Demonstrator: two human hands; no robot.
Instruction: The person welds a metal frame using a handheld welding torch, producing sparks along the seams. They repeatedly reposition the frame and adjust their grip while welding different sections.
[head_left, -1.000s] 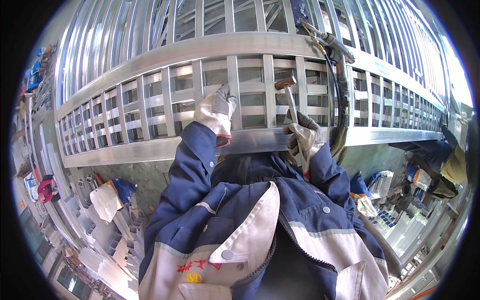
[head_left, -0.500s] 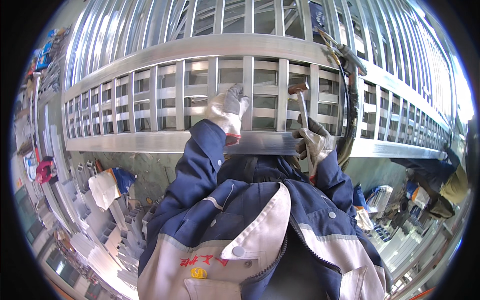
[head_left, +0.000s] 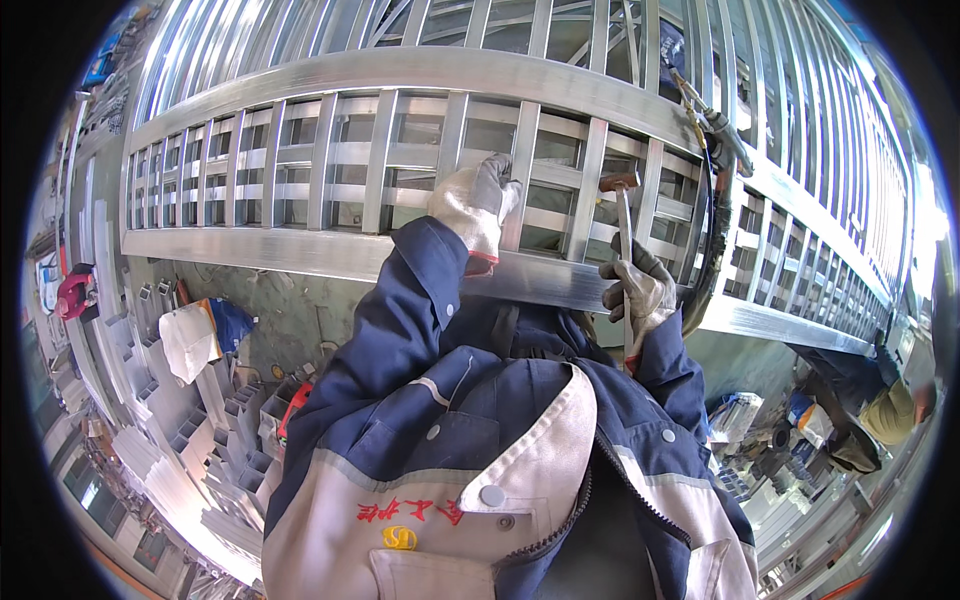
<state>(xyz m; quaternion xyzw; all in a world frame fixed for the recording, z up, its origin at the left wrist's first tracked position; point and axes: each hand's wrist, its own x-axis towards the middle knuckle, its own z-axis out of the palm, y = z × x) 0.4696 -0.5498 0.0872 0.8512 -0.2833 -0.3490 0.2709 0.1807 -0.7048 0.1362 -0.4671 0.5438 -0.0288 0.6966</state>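
A long silvery metal railing frame [head_left: 330,250] lies across in front of me, with upright bars and crossbars behind them. My left hand [head_left: 474,208], in a pale work glove with grey fingers, is closed around one upright bar [head_left: 524,150]; its fingertips are partly hidden. In my right hand [head_left: 645,290], also gloved, is a hammer [head_left: 626,230], gripped by its handle. The hammer's brownish head [head_left: 620,182] points away from me, over a gap between two upright bars.
A dark cable [head_left: 716,220] with a grey fitting crosses the frame right of the hammer. Metal profiles [head_left: 215,430] stand at lower left, near a white and blue bag [head_left: 190,340]. Another person's gloved hand [head_left: 890,412] shows at far right. More railings extend beyond the frame.
The view has turned slightly, so the railing appears tilted down toward the right. Both hands and the hammer keep about the same places against the bars.
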